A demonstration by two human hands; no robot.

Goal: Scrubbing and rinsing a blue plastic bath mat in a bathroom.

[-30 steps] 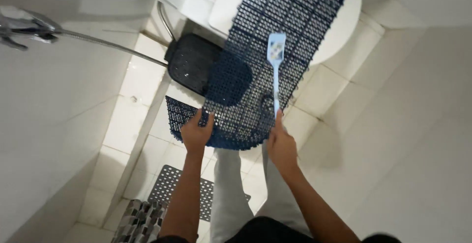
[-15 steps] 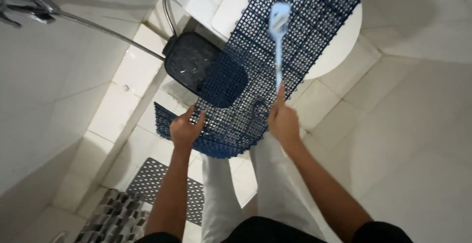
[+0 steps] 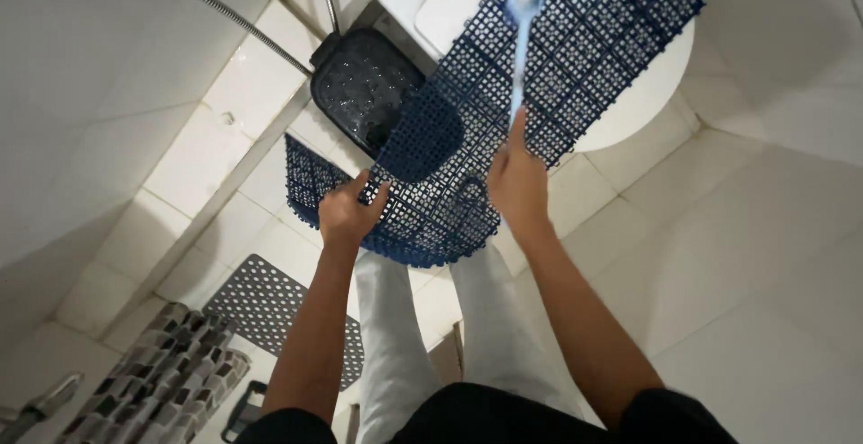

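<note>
at far left a grey perforated mat (image 3: 270, 305) lies on the floor tiles (image 3: 225, 192), with a patterned grey cloth (image 3: 157, 377) beside it, partly overlapping it; a metal hose (image 3: 225, 13) runs along the white wall toward a black bin (image 3: 364, 84), which stands just beside the toilet base. the left hand (image 3: 346, 215) is closed on the near left edge of the blue lattice mat (image 3: 557, 75), fingers curled over the rim, thumb on top, forearm straight down from the elbow. the mat is draped over the white toilet (image 3: 638, 111), with its near end hanging off the front toward the person's legs (a loose blue corner folds over the bin's rim). the right hand (image 3: 517, 183) is wrapped around the handle of a pale blue long-handled brush (image 3: 526, 13); its head is blurred, so contact with the mat cannot be confirmed; the wrist is extended and the forearm angled up and forward. step in hand, as judged: scrubbing the lattice surface while the left hand steadies it; the work appears to be mid-course. the next stroke would call for firm tension on the held edge, so the mat does not slide off the toilet, and brush pressure kept along the grid rows rather than across the hanging corner.
</note>
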